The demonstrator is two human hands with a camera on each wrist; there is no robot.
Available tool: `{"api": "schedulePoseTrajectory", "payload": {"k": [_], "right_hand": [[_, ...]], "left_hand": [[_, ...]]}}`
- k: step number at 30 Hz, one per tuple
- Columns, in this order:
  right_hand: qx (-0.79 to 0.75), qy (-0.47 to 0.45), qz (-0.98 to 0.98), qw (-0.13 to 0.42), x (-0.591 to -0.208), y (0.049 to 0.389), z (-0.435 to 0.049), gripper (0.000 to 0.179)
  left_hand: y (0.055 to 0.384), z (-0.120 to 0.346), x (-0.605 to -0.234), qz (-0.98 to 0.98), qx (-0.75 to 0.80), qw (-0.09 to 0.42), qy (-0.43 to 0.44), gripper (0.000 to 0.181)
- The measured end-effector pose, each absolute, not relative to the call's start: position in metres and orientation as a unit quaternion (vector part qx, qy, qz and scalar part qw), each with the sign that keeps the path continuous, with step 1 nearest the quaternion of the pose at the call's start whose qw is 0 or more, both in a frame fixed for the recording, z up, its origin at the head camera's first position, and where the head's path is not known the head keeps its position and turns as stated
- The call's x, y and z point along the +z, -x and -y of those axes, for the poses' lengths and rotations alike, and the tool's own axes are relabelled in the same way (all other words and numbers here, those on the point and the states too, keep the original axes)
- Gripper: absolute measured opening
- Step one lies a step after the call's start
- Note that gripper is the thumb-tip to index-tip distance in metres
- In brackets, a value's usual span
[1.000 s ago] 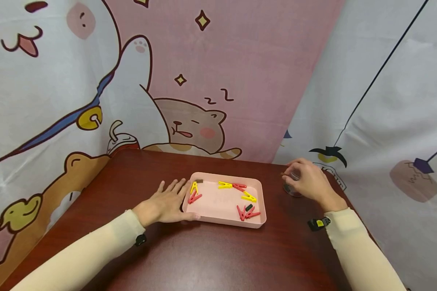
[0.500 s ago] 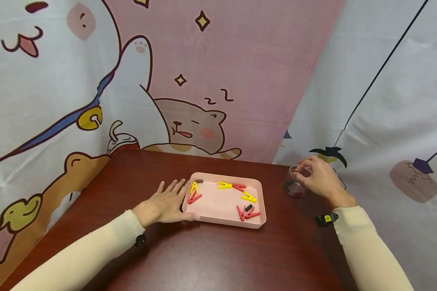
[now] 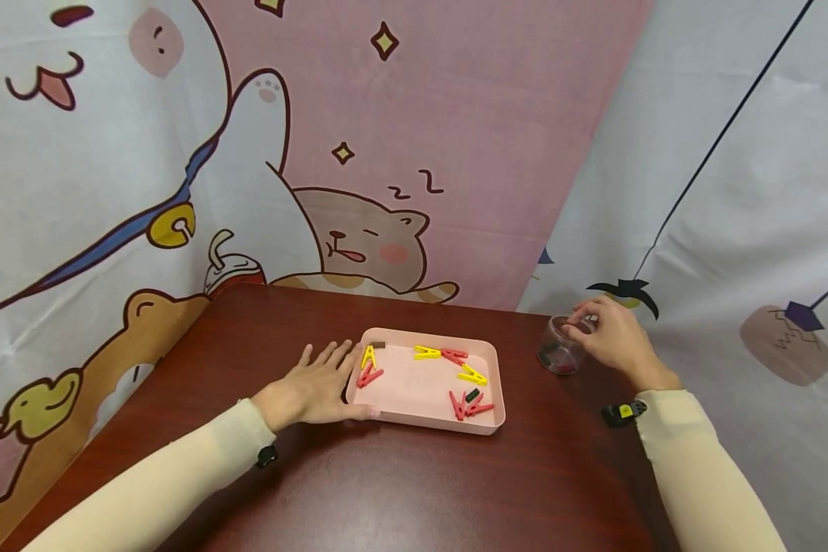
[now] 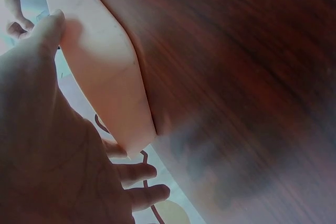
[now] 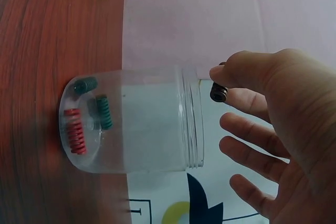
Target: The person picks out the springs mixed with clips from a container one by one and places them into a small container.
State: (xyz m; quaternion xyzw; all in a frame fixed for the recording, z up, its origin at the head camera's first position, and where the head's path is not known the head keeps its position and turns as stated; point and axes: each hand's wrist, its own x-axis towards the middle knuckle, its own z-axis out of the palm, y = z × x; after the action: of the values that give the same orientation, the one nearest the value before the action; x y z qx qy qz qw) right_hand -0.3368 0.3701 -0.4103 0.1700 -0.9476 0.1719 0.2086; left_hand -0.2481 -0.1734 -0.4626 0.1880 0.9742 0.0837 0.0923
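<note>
My right hand (image 3: 614,337) pinches a small dark coil spring (image 5: 219,92) between thumb and index finger, right at the mouth of a clear jar (image 3: 555,345). The other fingers of that hand are spread beside the rim. Inside the jar lie a red spring (image 5: 76,131) and two green springs (image 5: 105,113). My left hand (image 3: 313,387) lies along the left end of a pink tray (image 3: 428,420), its thumb on the near rim and its fingers extended. Several red and yellow clips (image 3: 472,374), a brown spring (image 3: 378,345) and a dark green spring (image 3: 472,395) are in the tray.
The tray and jar stand on a dark red-brown wooden table (image 3: 414,491), the jar near its far right edge. A cartoon-printed cloth (image 3: 497,153) hangs right behind the table and along its sides.
My right hand has moved right, from over the jar's left side to the right part of its mouth, uncovering the jar. The left hand and tray stay in place.
</note>
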Motion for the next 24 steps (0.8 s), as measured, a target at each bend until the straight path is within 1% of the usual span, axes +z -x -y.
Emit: {"api": "schedulePoseTrajectory", "payload": {"k": [9,15,17,19,22,24], "right_hand": [[0.173,-0.158,0.949,0.210,-0.413,0.339,-0.377,0.017],[0.174,-0.145,0.954,0.198,-0.413,0.339,-0.381,0.021],[0.174,-0.137,0.956,0.190,-0.413,0.339,-0.382,0.024],[0.172,-0.129,0.961,0.176,-0.414,0.338,-0.384,0.038],[0.175,-0.113,0.965,0.157,-0.415,0.337,-0.384,0.068],[0.177,-0.107,0.967,0.151,-0.415,0.337,-0.383,0.083]], "left_hand": [[0.248,0.173,-0.463,-0.974,0.081,0.095,-0.188,0.139],[0.248,0.173,-0.463,-0.975,0.080,0.096,-0.186,0.138],[0.248,0.173,-0.463,-0.974,0.080,0.097,-0.186,0.139],[0.248,0.173,-0.463,-0.974,0.080,0.098,-0.186,0.139],[0.247,0.172,-0.463,-0.974,0.081,0.099,-0.186,0.139],[0.248,0.172,-0.462,-0.974,0.080,0.098,-0.186,0.139]]}}
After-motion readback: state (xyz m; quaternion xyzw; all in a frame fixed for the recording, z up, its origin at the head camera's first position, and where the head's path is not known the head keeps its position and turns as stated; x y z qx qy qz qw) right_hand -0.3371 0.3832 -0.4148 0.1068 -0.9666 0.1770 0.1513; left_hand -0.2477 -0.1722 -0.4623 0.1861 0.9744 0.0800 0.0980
